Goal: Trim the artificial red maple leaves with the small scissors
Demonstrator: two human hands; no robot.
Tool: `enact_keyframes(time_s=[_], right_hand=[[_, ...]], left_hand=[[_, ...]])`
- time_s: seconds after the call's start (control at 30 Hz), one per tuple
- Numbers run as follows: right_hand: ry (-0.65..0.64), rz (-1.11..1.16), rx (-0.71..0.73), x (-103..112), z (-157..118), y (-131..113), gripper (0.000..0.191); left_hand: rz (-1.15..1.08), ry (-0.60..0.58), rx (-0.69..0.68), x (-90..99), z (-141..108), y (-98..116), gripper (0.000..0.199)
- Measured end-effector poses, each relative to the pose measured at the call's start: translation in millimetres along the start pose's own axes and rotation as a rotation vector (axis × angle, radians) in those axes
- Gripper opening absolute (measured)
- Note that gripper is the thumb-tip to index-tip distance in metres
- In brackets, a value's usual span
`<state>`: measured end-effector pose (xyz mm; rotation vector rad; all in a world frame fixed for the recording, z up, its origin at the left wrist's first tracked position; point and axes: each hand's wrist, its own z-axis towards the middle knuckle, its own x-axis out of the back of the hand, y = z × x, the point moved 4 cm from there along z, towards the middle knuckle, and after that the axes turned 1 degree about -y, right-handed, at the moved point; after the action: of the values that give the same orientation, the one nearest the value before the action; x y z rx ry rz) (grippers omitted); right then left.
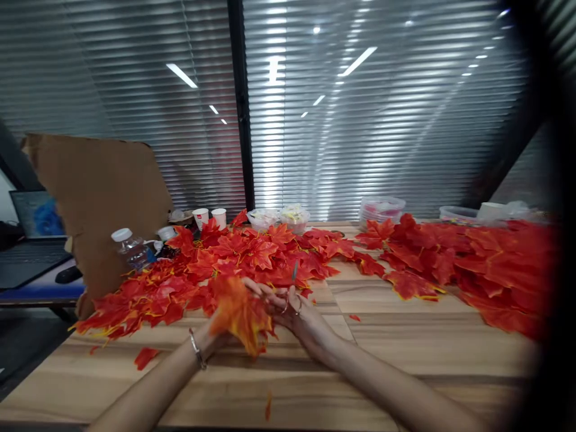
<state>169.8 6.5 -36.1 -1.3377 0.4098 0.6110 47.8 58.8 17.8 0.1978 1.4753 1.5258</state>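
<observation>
An orange-red artificial maple leaf [240,315], slightly blurred, is held by my left hand [218,337]. The leaf covers most of that hand's fingers; a bracelet circles the wrist. My right hand [299,318] grips small scissors [294,273], with finger loops around its fingers and the blade tips pointing up and away. Its fingers come close to the right side of the leaf, and I cannot tell whether they touch it. Behind both hands spreads a heap of red maple leaves [229,249].
A second leaf pile [450,258] lies at right on the wooden table [382,348]. Leaf scraps [146,357] are scattered near the front. A cardboard sheet [103,204], a clear bottle [132,249], paper cups [219,218] and plastic tubs [380,208] stand towards the back.
</observation>
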Motion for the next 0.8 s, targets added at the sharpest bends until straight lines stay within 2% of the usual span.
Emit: enact_keyframes(time_s=[0.13, 0.17, 0.2, 0.27, 0.33, 0.4, 0.47, 0.63, 0.8], right_hand=[[0.141, 0.091, 0.042, 17.3, 5.9, 3.4, 0.024], [0.172, 0.067, 0.036, 20.9, 6.6, 5.1, 0.021], [0.185, 0.031, 0.023, 22.9, 7.2, 6.7, 0.022], [0.209, -0.015, 0.040, 23.2, 7.5, 6.8, 0.023], [0.178, -0.035, 0.094, 17.4, 8.2, 4.1, 0.019], [0.152, -0.048, 0.145, 10.3, 9.7, 1.1, 0.017], [0.178, -0.063, 0.174, 6.2, 12.2, 0.0, 0.017], [0.281, -0.058, 0.240, 4.9, 20.5, 3.3, 0.024], [0.271, -0.106, 0.271, -3.9, 27.3, 8.0, 0.024]], left_hand=[[0.153, -0.114, 0.115, -3.8, -6.4, -23.1, 0.012], [0.295, -0.200, 0.201, -6.0, -8.3, -31.5, 0.011], [0.375, -0.225, 0.229, -6.0, -9.1, -36.8, 0.008], [0.357, -0.208, 0.221, -4.9, -8.7, -42.1, 0.006], [0.234, -0.193, 0.189, -4.6, -7.5, -42.9, 0.009], [0.134, -0.135, 0.171, -2.7, -6.3, -41.4, 0.015], [0.094, -0.068, 0.169, -0.4, -5.8, -39.6, 0.020], [0.224, 0.009, 0.177, 6.6, -4.1, -42.4, 0.035], [0.319, 0.143, 0.099, 20.9, 1.4, -48.5, 0.032]])
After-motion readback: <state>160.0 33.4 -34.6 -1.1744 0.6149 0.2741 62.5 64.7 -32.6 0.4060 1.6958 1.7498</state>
